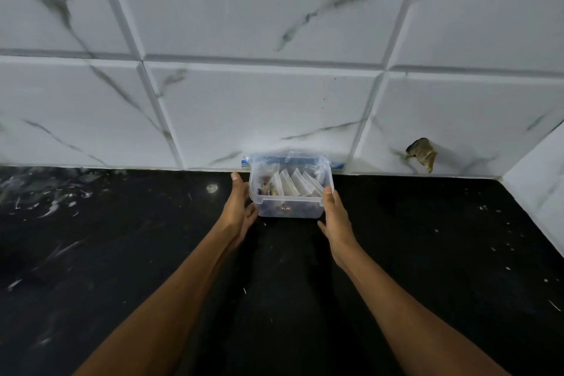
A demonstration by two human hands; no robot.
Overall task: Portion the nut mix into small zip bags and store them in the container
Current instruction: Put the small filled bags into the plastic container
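Note:
A clear plastic container (290, 210) with no lid stands on the black counter, close to the tiled wall. Inside it stand several small zip bags (294, 185) holding nuts. Behind the container a larger clear zip bag with a blue strip (285, 159) leans against the wall. My left hand (241, 206) presses flat against the container's left side. My right hand (335, 210) grips its right side, fingers at the rim. Both arms reach far forward.
The black marble counter (122, 253) runs left and right of the container. The white marble-look tiled wall (259, 107) stands right behind it. A torn hole (422, 154) shows in the wall at the right, and a side wall (540, 174) closes the right corner.

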